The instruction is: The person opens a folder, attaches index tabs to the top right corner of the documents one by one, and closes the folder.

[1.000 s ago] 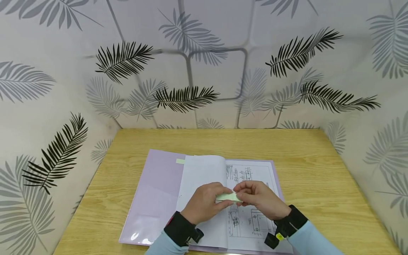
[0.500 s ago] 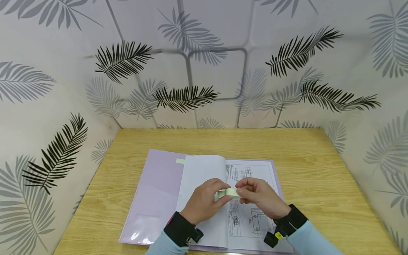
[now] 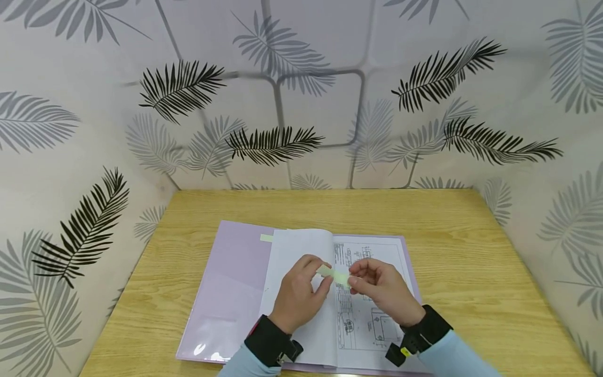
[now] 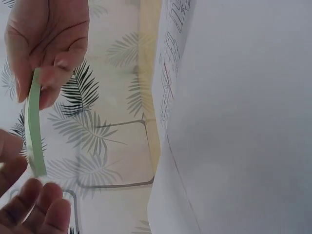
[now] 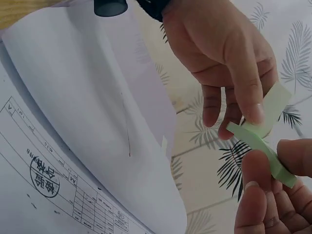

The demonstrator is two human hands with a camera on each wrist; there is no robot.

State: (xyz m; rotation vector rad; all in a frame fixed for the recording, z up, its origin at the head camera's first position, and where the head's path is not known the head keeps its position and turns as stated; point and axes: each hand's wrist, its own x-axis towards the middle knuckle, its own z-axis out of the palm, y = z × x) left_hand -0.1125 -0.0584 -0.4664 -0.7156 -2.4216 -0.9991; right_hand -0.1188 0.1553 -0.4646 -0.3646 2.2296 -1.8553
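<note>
Above an open folder of papers, both hands hold pale green sticky notes. My left hand point(image 3: 299, 293) pinches a sticky note pad point(image 5: 277, 108) between thumb and fingers. The right hand point(image 3: 386, 288) grips one end of a narrow sticky note point(image 5: 258, 145) with thumb and fingertips. In the right wrist view the two green pieces overlap; whether they are still joined is unclear. From the left wrist camera, the green strip point(image 4: 34, 124) stretches between the two hands. Beneath them lies a drawing page point(image 3: 377, 335), partly covered by the right hand.
The lilac folder point(image 3: 226, 293) lies open on the wooden table point(image 3: 471, 251), with a turned white page point(image 3: 301, 246) in its middle. A pale green tab point(image 3: 266, 238) sticks out from that page's left edge. A leaf-patterned backdrop point(image 3: 320, 115) stands behind.
The left hand has turned and risen slightly, tilting its end of the green notes. The strip curved between the hands half a second ago; now it extends more toward the right hand.
</note>
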